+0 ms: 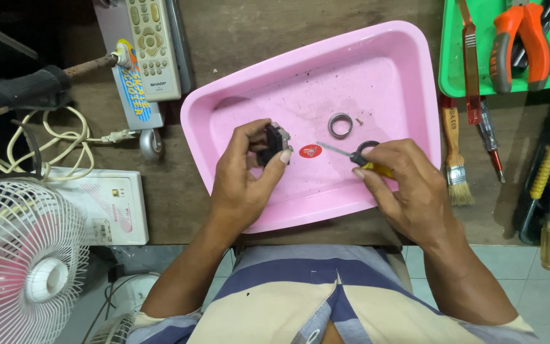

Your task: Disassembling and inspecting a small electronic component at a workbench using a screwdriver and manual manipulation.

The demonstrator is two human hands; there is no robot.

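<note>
L hand (pixel 244 175) is clamped on a small black part (pixel 274 144) w/ a metal edge, thumb on the near side, fingers wrapped over the far side, held just above the floor of the pink plastic tray (pixel 408 76). R hand (pixel 408 185) is closed round a small screwdriver (pixel 351 156) w/ a yellow-black handle; the thin metal shaft points left toward the black part, tip just short of it, approx. over the small red round sticker (pixel 310 151) lying on the tray floor. Can't tell if tip touches anything.

In the tray, beyond the R hand: a metal ring (pixel 340 125) lying flat, and just beside it a tiny screw (pixel 360 120). Tray sits on a dark wooden bench (pixel 237 32).

Right of the tray: a paintbrush (pixel 456 172) w/ wooden handle, touching or nearly touching the tray rim, then a red-handled tester screwdriver (pixel 491 143). Further right a yellow-handled screwdriver (pixel 549 236). A green tray (pixel 453 83) at top right holds orange-handled pliers (pixel 520 38).

Left side: a remote control (pixel 154 44) at the top, a white box unit (pixel 116 210) w/ a coiled white cable (pixel 52 143), and a white-pink desk fan (pixel 23 255) at the bottom-left corner.
</note>
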